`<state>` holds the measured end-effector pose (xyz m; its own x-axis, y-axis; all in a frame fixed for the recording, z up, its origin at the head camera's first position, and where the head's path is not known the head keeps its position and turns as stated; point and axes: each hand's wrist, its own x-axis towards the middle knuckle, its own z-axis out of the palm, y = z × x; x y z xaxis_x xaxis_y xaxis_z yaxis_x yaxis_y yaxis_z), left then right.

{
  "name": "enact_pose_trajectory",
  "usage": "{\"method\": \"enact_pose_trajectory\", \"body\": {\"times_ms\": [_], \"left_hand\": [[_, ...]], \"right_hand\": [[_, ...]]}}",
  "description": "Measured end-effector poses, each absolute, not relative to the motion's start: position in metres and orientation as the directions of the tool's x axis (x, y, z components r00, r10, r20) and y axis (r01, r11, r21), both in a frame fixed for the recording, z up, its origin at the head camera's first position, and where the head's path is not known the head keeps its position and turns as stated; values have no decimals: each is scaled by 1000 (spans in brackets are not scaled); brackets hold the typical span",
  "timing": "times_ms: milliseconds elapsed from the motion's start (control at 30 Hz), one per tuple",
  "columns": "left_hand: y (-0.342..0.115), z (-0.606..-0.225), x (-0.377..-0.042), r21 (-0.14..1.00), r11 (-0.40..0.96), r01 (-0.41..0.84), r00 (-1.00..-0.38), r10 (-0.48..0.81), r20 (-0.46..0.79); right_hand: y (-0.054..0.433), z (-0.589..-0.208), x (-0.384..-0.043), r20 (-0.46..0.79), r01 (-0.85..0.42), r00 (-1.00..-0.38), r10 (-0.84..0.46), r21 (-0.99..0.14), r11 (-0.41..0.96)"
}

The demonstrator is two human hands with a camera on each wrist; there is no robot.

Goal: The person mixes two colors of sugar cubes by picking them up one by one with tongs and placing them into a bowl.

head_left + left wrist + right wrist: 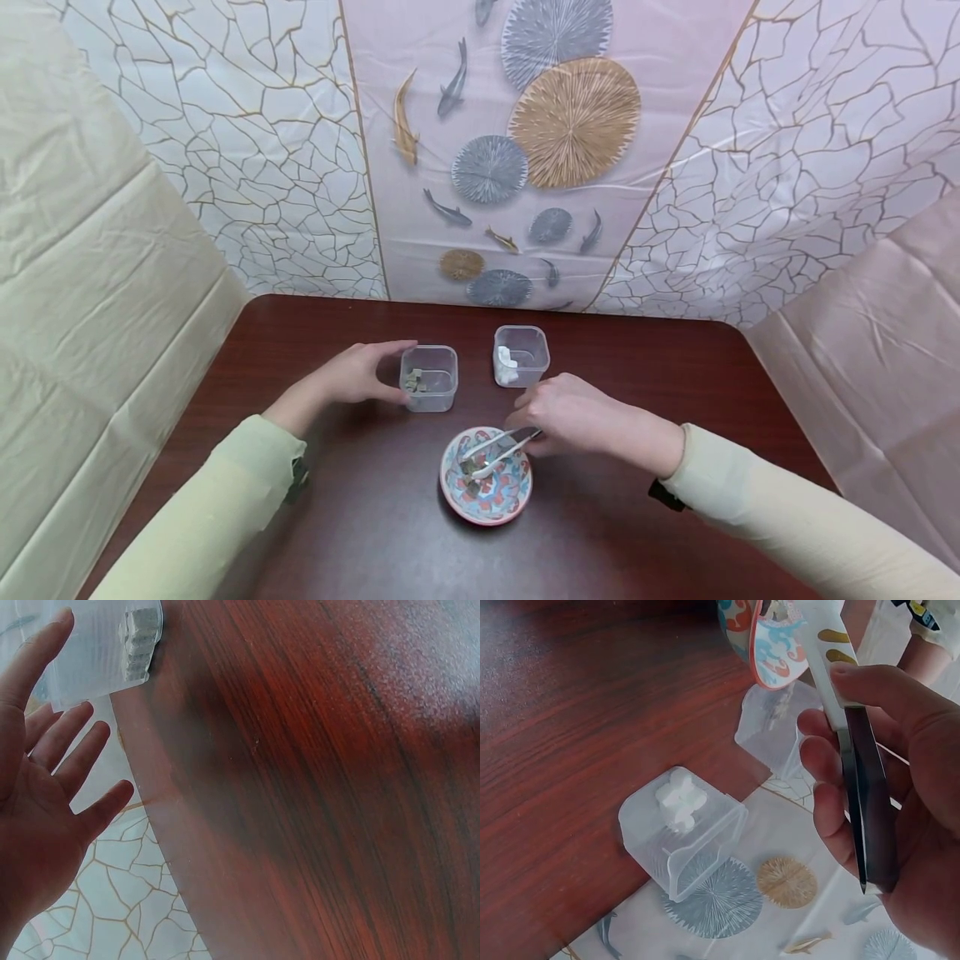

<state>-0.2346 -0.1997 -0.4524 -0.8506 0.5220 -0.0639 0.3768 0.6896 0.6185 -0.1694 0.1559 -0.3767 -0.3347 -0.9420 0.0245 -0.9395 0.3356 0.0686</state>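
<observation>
My left hand point(352, 375) holds a clear plastic container point(432, 402) at its left side, thumb and forefinger at two corners, the other fingers spread. Small grey-green cubes point(414, 381) lie inside it, against its left wall. With curled fingers my right hand point(573, 414) grips a pair of tongs point(866, 795), dark at the handle and white towards the tips. The tips reach down into a patterned bowl point(486, 518) with a red rim. Inside that bowl, a few cubes point(472, 485) lie by the tips; whether the tongs pinch one I cannot tell.
A second clear container point(531, 357) with white pieces point(506, 365) stands behind my right hand. The dark red wooden table point(360, 517) ends at a patterned cloth backdrop point(495, 250), with plain cloth hanging on both sides.
</observation>
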Motion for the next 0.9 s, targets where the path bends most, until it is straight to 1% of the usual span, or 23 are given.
{"method": "enact_pose_trajectory", "body": {"times_ms": [200,433,633,767,900], "left_hand": [[-201,-452,-235,617,692,374,-852,520,-67],[-201,-452,-236,618,688,381,-850,523,-59],[-200,-454,-236,612,690,386,-849,526,-57],[-201,-454,-236,614,692,380,-850,523,-64],[-200,-455,-236,613,688,388,-847,529,-57]], "right_hand": [[157,-368,-173,25,-926,-372,-928,58,373],[151,-353,-188,77,-900,-431,-899,44,435],[136,-340,-206,109,-889,-444,-889,66,452],[122,-332,-216,86,-882,-459,-884,73,465],[108,-328,-226,22,-862,-500,-866,89,499]]}}
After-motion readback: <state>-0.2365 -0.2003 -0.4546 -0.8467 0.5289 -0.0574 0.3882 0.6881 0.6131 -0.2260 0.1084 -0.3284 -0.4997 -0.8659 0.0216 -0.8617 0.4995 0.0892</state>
